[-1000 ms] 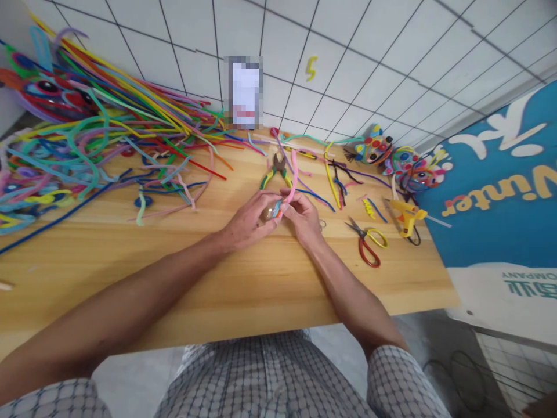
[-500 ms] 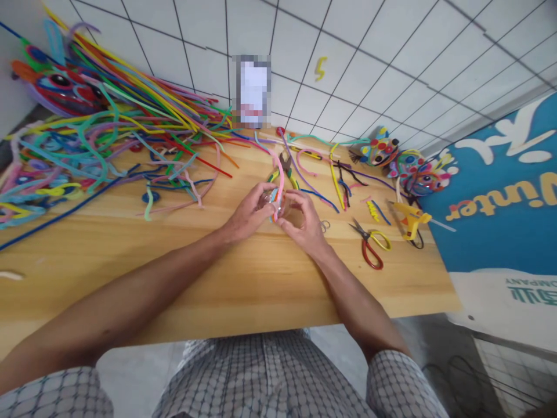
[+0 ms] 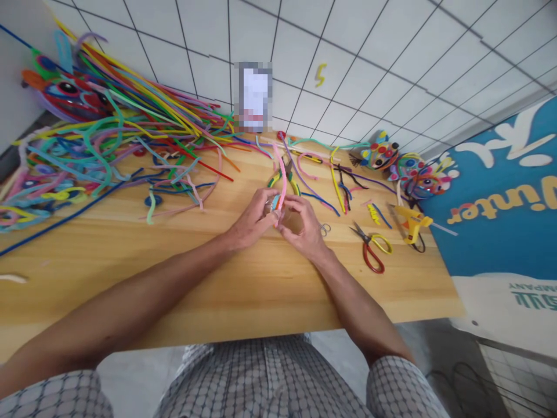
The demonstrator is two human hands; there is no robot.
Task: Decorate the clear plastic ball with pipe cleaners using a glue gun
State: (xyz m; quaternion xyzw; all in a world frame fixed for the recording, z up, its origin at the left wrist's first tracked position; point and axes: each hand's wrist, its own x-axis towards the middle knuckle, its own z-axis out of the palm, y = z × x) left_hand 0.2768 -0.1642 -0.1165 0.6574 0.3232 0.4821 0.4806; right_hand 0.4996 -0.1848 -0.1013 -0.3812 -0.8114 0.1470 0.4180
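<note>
Over the wooden table my left hand [image 3: 253, 222] is closed around a small clear plastic ball [image 3: 268, 207], partly hidden by the fingers. Strips of blue, white and orange pipe cleaner circle the ball. A pink pipe cleaner [image 3: 282, 177] lies against it, its long free end pointing away from me. From the other side, the thumb and fingers of my right hand [image 3: 308, 229] are bent round the ball and touch the pink strip at its near end. Just beyond the hands lie pliers [image 3: 295, 186] with yellow-green handles.
Scissors [image 3: 371, 253] and a yellow glue gun [image 3: 412, 223] lie on the right. Decorated fish-like balls [image 3: 383, 154] stand behind them. A heap of pipe cleaners [image 3: 100, 139] covers the back left. A phone [image 3: 255, 96] leans on the tiled wall.
The ball has turned slightly in my hands, so its blue and orange bands show more. Both hands appear slightly lower in the view, as does the whole table.
</note>
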